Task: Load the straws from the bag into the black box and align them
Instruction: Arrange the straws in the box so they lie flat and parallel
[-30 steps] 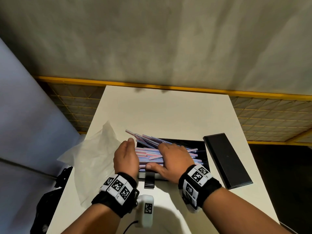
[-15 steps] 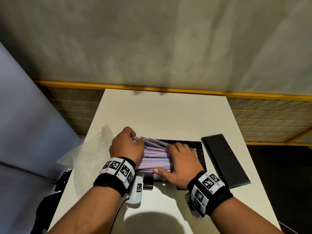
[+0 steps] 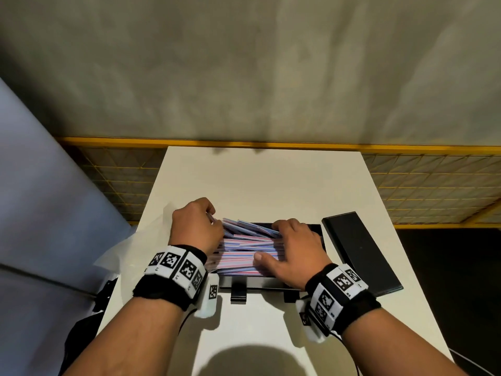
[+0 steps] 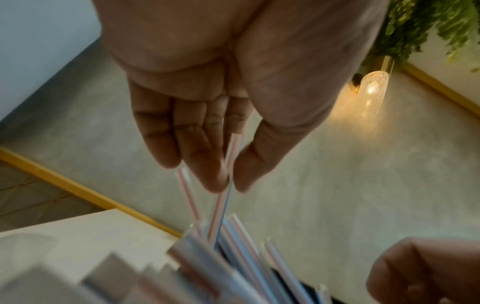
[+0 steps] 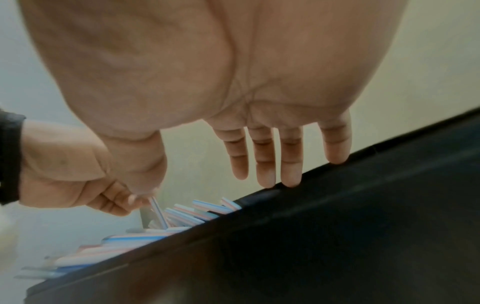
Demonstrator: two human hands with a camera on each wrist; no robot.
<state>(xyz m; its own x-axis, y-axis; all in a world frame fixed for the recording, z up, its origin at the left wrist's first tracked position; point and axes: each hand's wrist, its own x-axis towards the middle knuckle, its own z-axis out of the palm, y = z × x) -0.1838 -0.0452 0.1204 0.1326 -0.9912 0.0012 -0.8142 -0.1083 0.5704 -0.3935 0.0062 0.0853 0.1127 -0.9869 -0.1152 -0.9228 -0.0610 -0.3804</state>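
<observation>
A pile of pink-and-blue striped straws (image 3: 244, 248) lies lengthwise in the black box (image 3: 316, 229) near the table's front edge. Those at the far side sit skewed and stick out over the left end. My left hand (image 3: 210, 215) is at the box's far left corner, and in the left wrist view my left hand (image 4: 230, 181) pinches one straw (image 4: 221, 207) between thumb and fingers. My right hand (image 3: 279, 234) lies over the right end of the pile. In the right wrist view its straight fingers (image 5: 291, 176) touch the box's rim (image 5: 337, 205).
A crumpled clear plastic bag (image 3: 127, 251) lies to the left of the box. The flat black lid (image 3: 357, 251) rests at an angle to its right. The white table (image 3: 265, 183) extends behind the box. A yellow-framed mesh barrier (image 3: 433, 185) runs beyond it.
My left hand has moved to the box's far left corner and pinched a straw. My right hand has slid to the pile's right end. The straws lie more parallel than before.
</observation>
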